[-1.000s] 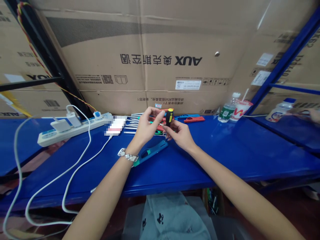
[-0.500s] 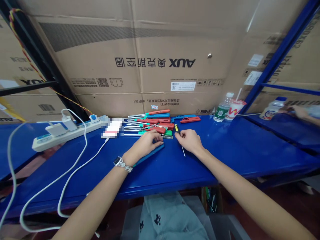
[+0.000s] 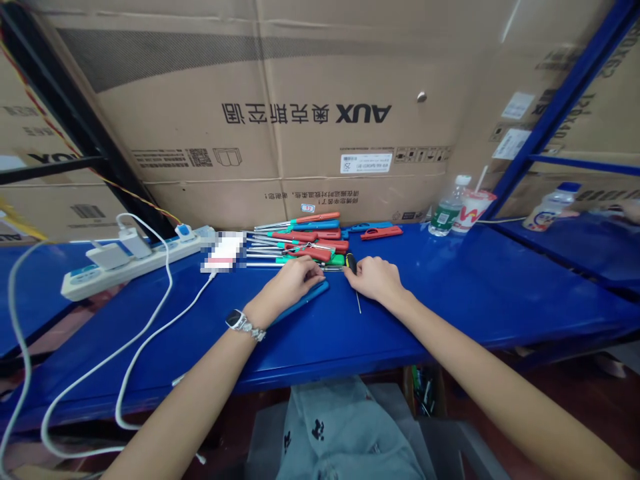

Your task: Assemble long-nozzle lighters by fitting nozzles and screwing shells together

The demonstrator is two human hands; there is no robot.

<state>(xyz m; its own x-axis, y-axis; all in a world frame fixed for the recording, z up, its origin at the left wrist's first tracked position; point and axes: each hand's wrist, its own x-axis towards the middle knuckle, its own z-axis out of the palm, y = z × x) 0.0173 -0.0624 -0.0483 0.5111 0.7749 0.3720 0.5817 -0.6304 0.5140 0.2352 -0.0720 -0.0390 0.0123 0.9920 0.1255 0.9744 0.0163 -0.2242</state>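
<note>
1. Two bare hands are low over a glossy, smooth blue metal tabletop (image 3: 440, 303), near each other but apart.
2. The right hand (image 3: 379, 277) has its fingers closed around a slim screwdriver with a black-and-yellow handle (image 3: 351, 263); its thin, straight metal shaft slants down toward the near edge.
3. The left hand (image 3: 296, 279), a silver-toned watch with a link band (image 3: 241, 322) at its wrist, curls its fingers narrowly over a long, flat blue plastic shell (image 3: 303, 302). Whether they grip it I cannot tell; the shell lies obliquely, partly covered by the hand.
4. Just beyond the fingers is a pile of long-nosed tools with smooth red, blue and green handles (image 3: 310, 248), rounded plastic grips to the right, slender shiny metal rods to the left.
5. Right of the pile lies a flat, elongated red plastic piece (image 3: 381, 232), with a similar blue plastic piece (image 3: 369, 227) just behind it.
6. Farther right, a clear plastic bottle with a green label (image 3: 444, 217) stands beside a tapered red-and-white cup with a straw (image 3: 473, 212).
7. To the left, a long, boxy white power strip (image 3: 137, 263) carries blocky plugs; smooth, looping white cables (image 3: 155, 323) trail from that side.
8. Behind everything stands matte, creased brown cardboard (image 3: 200, 73), printed with upside-down lettering.
</note>
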